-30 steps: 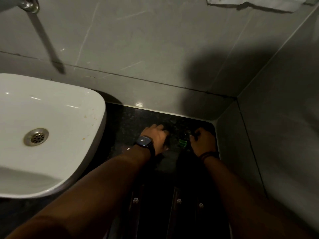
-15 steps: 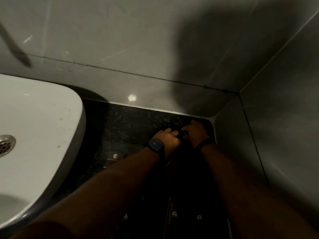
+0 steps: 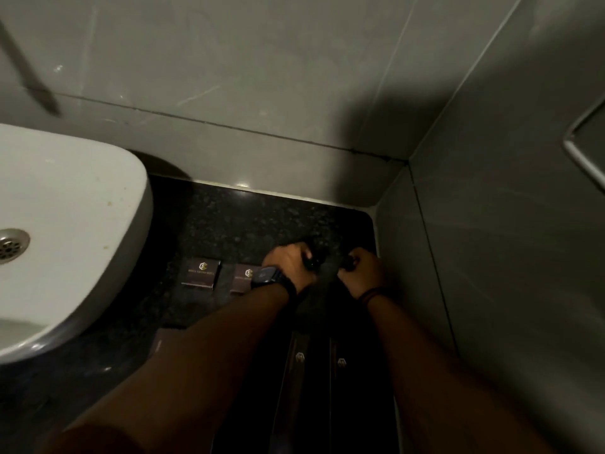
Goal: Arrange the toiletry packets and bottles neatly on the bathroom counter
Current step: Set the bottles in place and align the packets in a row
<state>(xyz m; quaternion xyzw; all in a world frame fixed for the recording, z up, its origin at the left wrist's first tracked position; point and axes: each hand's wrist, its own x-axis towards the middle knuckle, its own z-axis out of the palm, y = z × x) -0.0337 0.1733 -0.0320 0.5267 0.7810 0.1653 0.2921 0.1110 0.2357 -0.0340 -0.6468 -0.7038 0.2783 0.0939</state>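
Dark and glossy, the small bottle (image 3: 311, 258) sits in your left hand (image 3: 289, 262), fingers curled round it near the back right corner of the black speckled stone counter (image 3: 235, 224). Your right hand (image 3: 360, 273) is clenched round something equally dark (image 3: 347, 263), probably a second bottle, though the shadow hides too much to be sure. Just left of your left wrist, two flat dark packets with gold logos lie side by side: one in full view (image 3: 200, 273), the other (image 3: 242, 278) partly under your black wristwatch (image 3: 265, 275). More long dark packets (image 3: 296, 362) lie nearer you, between your forearms. The white ceramic basin (image 3: 65, 224) stands well apart to the left.

Set the bottles down upright, close together and apart from the wall, in line with the two packets. The light is poor here, so place by feel, and let go only once each base sits flat.
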